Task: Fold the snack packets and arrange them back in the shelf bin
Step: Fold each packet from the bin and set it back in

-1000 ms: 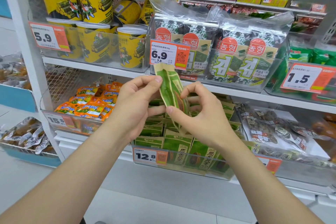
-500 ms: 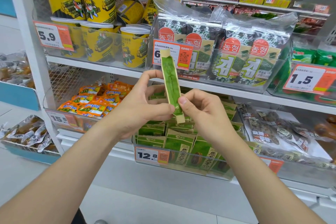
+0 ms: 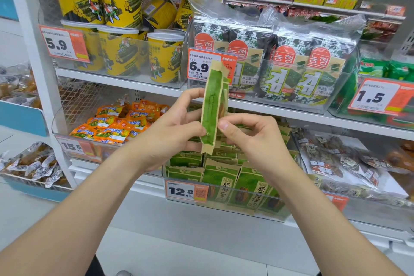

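The folded packet (image 3: 212,107) stands upright between the hands: the left hand (image 3: 170,127) pinches its lower left edge, and the right hand (image 3: 251,139) pinches its right edge. It is held on the near side of the shelf (image 3: 280,111), above the bin (image 3: 224,207), whose front row is filled with packets (image 3: 220,177).

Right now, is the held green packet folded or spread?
Folded: held green packet is a narrow upright strip, layered edges, pinched by left hand and right hand.

Folded packet (image 3: 211,105) green w/ tan edges; tubs (image 3: 121,0) yellow; price tags (image 3: 65,42) orange & white.
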A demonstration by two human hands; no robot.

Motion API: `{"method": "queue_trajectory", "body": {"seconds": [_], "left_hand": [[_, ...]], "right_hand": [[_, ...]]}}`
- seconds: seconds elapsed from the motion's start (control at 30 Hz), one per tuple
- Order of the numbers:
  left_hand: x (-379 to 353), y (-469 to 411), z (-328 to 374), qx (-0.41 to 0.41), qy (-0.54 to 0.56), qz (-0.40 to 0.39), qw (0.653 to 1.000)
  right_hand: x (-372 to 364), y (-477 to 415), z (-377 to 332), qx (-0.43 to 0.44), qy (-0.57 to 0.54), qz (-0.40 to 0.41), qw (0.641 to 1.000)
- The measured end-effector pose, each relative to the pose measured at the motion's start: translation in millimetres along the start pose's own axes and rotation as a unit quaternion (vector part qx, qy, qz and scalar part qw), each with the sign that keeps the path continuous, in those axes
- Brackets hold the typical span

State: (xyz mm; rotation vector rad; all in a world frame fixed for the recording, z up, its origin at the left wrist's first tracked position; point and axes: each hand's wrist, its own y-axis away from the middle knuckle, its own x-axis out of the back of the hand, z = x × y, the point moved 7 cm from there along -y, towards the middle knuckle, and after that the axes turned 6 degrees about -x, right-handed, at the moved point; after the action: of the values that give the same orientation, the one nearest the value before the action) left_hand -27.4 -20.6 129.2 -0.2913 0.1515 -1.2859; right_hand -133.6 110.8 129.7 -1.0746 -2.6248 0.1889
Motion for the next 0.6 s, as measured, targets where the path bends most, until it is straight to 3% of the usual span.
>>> {"method": "queue_trajectory", "body": {"seconds": [0.2, 0.27, 0.37, 0.43, 0.6], "left_hand": [[-25.7, 7.5, -1.2, -0.048, -0.143, -0.067, 0.986], [-25.4, 4.0, -1.6, -0.082, -0.200, -0.048, 0.975], [-20.5, 0.8, 2.9, -0.106, -0.242, -0.042, 0.963], [-15.8, 1.1, 5.8, -0.116, -0.284, -0.042, 0.951], [8.4, -0.2, 10.4, -0.157, -0.402, 0.044, 0.901]], "right_hand": [[9.8, 3.6, 3.1, -0.013, 0.099, 0.131, 0.986], [12.9, 5.6, 1.3, 0.002, 0.140, 0.169, 0.976], [18.0, 5.1, -9.2, 0.060, 0.132, 0.163, 0.976], [21.0, 5.1, -16.6, 0.119, 0.185, 0.163, 0.962], [28.7, 4.7, -23.5, 0.202, 0.263, 0.191, 0.924]]}}
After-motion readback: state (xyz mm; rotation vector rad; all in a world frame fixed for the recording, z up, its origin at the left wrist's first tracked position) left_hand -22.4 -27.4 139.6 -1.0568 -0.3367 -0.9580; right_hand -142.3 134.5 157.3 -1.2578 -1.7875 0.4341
